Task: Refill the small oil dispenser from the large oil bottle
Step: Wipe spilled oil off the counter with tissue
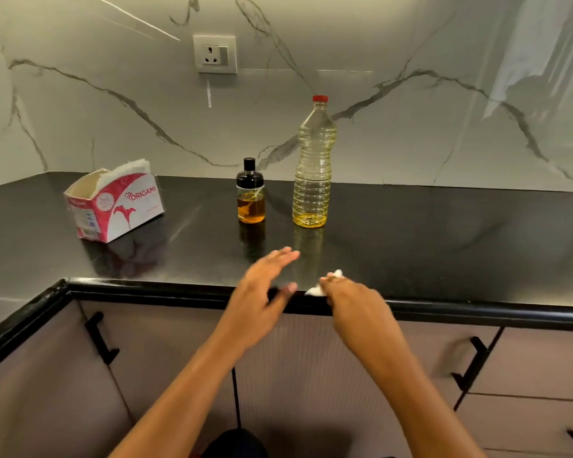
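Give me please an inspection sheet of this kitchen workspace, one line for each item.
Surface: black countertop, glossy.
Job's things: small oil dispenser, black lid on, about half full; large oil bottle, red cap on, little oil at the bottom; both upright, apart.
Clutter: tissue box, open, at the left.
Grippers: left hand open above the counter edge; right hand grips a crumpled tissue.
Cables: none at the wall socket; thin dark line on the cabinet front, cannot tell.
Surroundings: marble wall.
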{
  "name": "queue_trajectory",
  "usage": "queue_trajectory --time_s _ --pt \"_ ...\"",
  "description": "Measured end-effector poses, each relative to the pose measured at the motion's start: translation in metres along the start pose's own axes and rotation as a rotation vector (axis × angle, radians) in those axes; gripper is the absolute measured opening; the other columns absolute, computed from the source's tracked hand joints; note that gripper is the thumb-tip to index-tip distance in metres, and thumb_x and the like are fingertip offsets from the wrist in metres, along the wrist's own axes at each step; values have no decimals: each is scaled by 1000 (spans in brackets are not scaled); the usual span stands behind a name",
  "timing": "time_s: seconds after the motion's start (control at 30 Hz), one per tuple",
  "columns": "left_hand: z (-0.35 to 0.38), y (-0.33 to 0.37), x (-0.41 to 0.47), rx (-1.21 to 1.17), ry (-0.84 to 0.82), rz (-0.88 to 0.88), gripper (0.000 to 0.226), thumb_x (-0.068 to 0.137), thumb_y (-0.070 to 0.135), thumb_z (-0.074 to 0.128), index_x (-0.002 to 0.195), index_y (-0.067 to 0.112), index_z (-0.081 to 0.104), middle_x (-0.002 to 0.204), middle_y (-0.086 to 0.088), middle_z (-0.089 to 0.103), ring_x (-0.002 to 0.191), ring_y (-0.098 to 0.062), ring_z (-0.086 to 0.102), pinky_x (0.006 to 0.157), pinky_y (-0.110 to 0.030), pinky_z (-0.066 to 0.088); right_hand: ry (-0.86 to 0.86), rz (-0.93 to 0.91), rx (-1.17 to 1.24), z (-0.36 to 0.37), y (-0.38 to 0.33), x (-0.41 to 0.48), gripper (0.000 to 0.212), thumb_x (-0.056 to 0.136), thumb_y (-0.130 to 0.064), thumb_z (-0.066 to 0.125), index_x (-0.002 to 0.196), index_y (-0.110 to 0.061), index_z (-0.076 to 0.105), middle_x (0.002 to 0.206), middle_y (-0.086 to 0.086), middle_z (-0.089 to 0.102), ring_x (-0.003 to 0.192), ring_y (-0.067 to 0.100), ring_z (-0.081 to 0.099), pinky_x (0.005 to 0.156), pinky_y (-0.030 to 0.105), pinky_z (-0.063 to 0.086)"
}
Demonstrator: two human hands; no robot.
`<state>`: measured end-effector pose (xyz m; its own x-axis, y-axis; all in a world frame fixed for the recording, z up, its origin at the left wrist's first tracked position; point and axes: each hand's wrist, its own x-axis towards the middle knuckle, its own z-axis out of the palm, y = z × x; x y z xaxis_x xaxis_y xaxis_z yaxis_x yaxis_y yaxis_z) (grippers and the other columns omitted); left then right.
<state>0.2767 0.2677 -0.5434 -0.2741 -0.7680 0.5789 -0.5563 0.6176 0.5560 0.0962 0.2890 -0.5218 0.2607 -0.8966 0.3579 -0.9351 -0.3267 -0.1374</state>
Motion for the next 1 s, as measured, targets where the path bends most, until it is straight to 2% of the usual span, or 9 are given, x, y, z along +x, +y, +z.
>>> queue_trajectory --time_s 0.07,0.13,0.2,0.3,0.4,0.53,0.7,0.87,1.0 --pt "3 12 -13 -151 -91 8 55 93 19 61 143 26 40 145 10 44 135 5 35 112 -18 29 44 -40 134 -3 -16 4 27 93 -12 47 112 -23 63 107 -3 67 97 17 61 70 24 37" --pt "2 14 -26 -255 -70 -66 57 91 10 62 143 22 41 138 8 53 128 3 45 106 -16 37 52 37 461 -6 -23 8 22 89 -11 56 102 -22 71 91 -6 71 84 10 63 66 19 40" --pt "-6 14 -36 -411 62 -171 51 88 4 64 135 19 51 127 5 63 118 -4 57 98 -20 46 2 104 865 -7 -32 6 13 84 -10 67 91 -20 73 79 -7 71 72 4 64 63 16 47" --pt "-27 11 -55 -555 252 -310 32 82 -2 66 107 18 69 98 1 75 96 -14 70 79 -22 54 -28 107 1092 1 -59 -2 10 78 -12 74 81 -20 70 77 -3 71 73 7 66 65 21 53" --pt "-47 6 -81 -608 343 -418 18 77 4 70 91 15 74 87 -6 76 83 -20 72 69 -25 55 -23 84 1109 16 -88 -8 12 74 -12 76 78 -19 67 77 -2 68 74 11 64 66 26 54" --pt "-66 -7 -124 -659 466 -577 15 67 17 72 80 9 71 69 -5 72 63 -14 68 55 -19 52 -132 28 1179 39 -128 -19 13 77 -15 75 80 -17 63 80 4 64 69 16 63 52 27 54" --pt "-76 -34 -180 -587 532 -763 17 76 14 73 73 3 60 55 -6 63 41 -11 54 37 -19 41 -483 84 1391 78 -170 -40 16 80 -7 71 91 -16 65 92 5 66 74 15 67 59 25 55" --pt "-50 -93 -243 -652 504 -1153 12 85 1 65 77 9 65 67 -7 68 55 -14 64 52 -23 53 -765 344 1330 155 -190 -50 18 80 5 66 94 -6 67 78 2 66 68 10 63 55 15 49" --pt "-17 -145 -273 -764 527 -1421 28 86 -16 50 76 6 64 77 -11 65 70 -22 61 62 -25 48 -771 443 981 238 -194 -50 10 80 1 65 88 -4 70 78 2 65 83 21 62 73 34 51"
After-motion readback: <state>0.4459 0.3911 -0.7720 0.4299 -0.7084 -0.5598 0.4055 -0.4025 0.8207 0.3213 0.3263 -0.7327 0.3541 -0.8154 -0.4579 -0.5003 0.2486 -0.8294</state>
